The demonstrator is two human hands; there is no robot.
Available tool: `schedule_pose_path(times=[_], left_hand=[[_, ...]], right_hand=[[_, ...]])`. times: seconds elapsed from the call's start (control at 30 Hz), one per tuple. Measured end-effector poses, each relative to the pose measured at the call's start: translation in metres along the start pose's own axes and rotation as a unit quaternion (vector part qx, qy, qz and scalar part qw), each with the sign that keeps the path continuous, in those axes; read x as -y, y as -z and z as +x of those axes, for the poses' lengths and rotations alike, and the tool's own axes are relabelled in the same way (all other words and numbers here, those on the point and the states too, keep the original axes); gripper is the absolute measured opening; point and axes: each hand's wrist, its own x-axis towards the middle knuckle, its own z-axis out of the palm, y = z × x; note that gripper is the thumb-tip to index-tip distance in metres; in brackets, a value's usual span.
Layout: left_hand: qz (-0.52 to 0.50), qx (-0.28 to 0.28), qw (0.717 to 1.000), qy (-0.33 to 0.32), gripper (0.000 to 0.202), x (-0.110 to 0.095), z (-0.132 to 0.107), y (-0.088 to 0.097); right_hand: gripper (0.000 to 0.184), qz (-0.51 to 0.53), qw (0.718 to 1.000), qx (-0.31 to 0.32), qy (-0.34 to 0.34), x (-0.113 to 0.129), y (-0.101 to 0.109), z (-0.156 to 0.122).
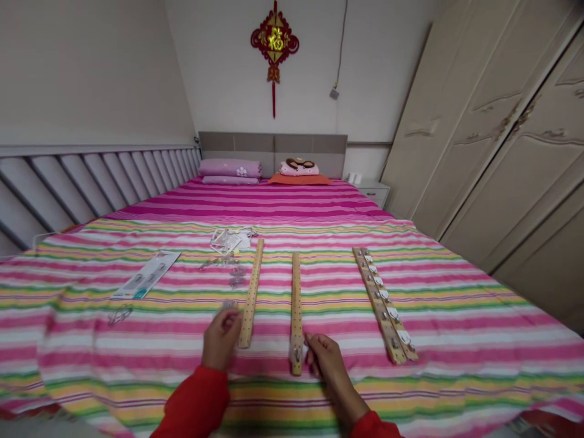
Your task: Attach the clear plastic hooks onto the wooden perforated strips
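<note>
Three perforated wooden strips lie lengthwise on the striped bedspread (456, 316). My left hand (221, 339) is curled closed beside the near end of the left strip (252, 292), close to a small clear hook (228, 304); what it holds, if anything, is hidden. My right hand (325, 356) pinches a small metal hook at the near end of the middle strip (296, 304). The right strip (384, 301) carries several white hooks along its length and neither hand touches it.
Loose clear hooks (235, 274) and an opened plastic packet (228, 239) lie left of the strips. A flat card pack (146, 275) lies further left. Pillows (230, 168) sit at the headboard; wardrobe doors (502, 134) stand along the right.
</note>
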Motion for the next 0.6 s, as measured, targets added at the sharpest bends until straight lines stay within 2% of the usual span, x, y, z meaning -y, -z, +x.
schedule_pose_path(times=[0.07, 0.13, 0.2, 0.3, 0.43, 0.5, 0.6], left_hand=[[0.054, -0.055, 0.997, -0.023, 0.036, 0.017, 0.013, 0.023], [0.109, -0.071, 0.991, -0.032, 0.039, 0.033, 0.021, 0.039], [0.148, -0.075, 0.986, -0.025, 0.041, 0.045, 0.024, 0.046], [0.174, -0.072, 0.982, -0.014, 0.04, 0.052, 0.025, 0.046], [0.182, -0.071, 0.981, -0.017, 0.034, 0.053, 0.024, 0.041], [0.184, -0.067, 0.981, -0.016, 0.032, 0.054, 0.025, 0.041], [0.183, -0.061, 0.981, -0.019, 0.03, 0.057, 0.026, 0.041]], right_hand=[[0.043, 0.0, 1.0, -0.019, 0.019, 0.002, 0.0, -0.002], [0.043, -0.007, 0.998, -0.036, 0.056, 0.009, -0.004, -0.004], [0.04, -0.024, 0.994, -0.031, 0.097, 0.021, -0.013, -0.005], [0.027, -0.077, 0.985, 0.015, 0.156, 0.042, -0.039, -0.002], [0.002, -0.209, 0.943, 0.112, 0.232, 0.059, -0.086, 0.011], [0.007, -0.269, 0.92, 0.136, 0.25, 0.058, -0.111, 0.021], [0.009, -0.353, 0.891, 0.135, 0.252, 0.052, -0.143, 0.034]])
